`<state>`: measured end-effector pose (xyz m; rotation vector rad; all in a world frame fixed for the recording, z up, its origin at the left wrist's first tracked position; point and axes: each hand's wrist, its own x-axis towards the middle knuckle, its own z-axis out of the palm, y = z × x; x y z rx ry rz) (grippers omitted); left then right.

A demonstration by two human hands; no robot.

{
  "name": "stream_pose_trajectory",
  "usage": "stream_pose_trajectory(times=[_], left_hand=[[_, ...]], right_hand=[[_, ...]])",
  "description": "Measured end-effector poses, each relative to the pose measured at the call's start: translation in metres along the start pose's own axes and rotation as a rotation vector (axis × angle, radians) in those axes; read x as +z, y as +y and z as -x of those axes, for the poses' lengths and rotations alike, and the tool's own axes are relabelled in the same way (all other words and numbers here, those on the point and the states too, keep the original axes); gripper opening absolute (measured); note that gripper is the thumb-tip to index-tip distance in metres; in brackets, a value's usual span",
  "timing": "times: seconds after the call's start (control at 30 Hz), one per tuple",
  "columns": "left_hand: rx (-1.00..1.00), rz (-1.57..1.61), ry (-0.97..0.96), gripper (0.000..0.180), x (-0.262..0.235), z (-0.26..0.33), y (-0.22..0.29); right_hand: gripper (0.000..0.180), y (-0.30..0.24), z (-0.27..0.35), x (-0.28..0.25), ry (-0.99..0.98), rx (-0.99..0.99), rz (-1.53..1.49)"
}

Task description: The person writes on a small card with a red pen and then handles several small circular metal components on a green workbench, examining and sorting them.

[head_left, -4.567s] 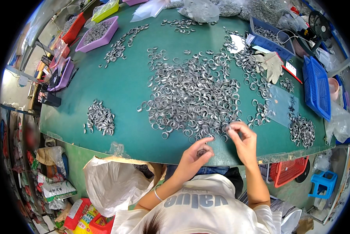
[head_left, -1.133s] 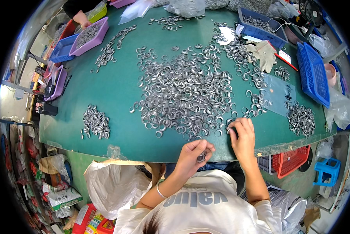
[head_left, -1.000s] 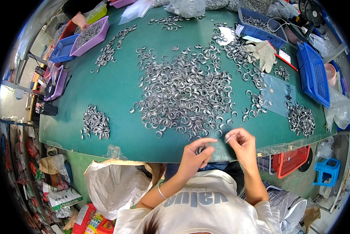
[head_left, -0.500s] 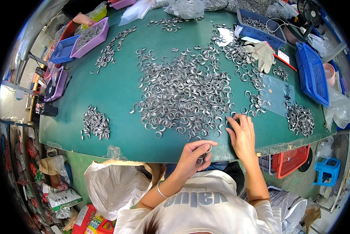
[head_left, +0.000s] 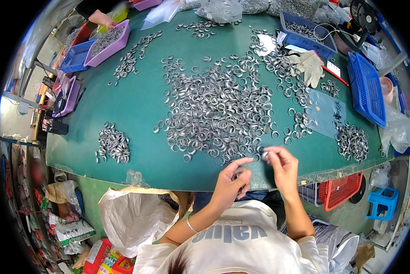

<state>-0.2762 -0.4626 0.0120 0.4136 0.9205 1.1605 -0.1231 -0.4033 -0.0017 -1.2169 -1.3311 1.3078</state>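
Note:
A broad heap of grey metal rings (head_left: 216,107) covers the middle of the green table (head_left: 145,173). At its near edge my left hand (head_left: 232,181) is curled closed around a few rings, mostly hidden by the fingers, with the index finger stretched toward the right. My right hand (head_left: 282,166) pinches a single metal ring (head_left: 265,155) between thumb and fingertips, just beside the heap's near right corner. A small gap separates the two hands.
Smaller ring piles lie at left (head_left: 113,142) and right (head_left: 352,142). A glove (head_left: 309,68), a red pen (head_left: 335,76) and blue baskets (head_left: 367,91) sit at the right. Another person's hand (head_left: 102,19) is by a pink tray (head_left: 106,48) at far left.
My right hand has drawn back from the heap's edge toward me, now with a ring in its fingertips. My left hand has turned slightly, and its index finger has straightened.

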Motion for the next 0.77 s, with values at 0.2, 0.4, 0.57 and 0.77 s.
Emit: stream_pose_trajectory(times=[0.2,0.4,0.57,0.77], left_hand=[[0.097,-0.19,0.042,0.026,0.004,-0.006,-0.002],[-0.085,0.144,-0.057,0.022,-0.012,-0.005,0.001],[-0.099,0.146,-0.106,0.02,-0.015,-0.005,-0.003],[-0.059,0.171,0.035,0.029,-0.01,-0.007,0.001]], right_hand=[[0.006,-0.012,0.012,0.017,-0.179,0.02,-0.049],[0.011,-0.015,-0.038,0.006,0.089,-0.317,0.636],[0.016,0.003,-0.053,0.003,0.098,-0.472,0.956],[0.011,-0.005,-0.027,-0.004,-0.087,0.1,-0.136]])
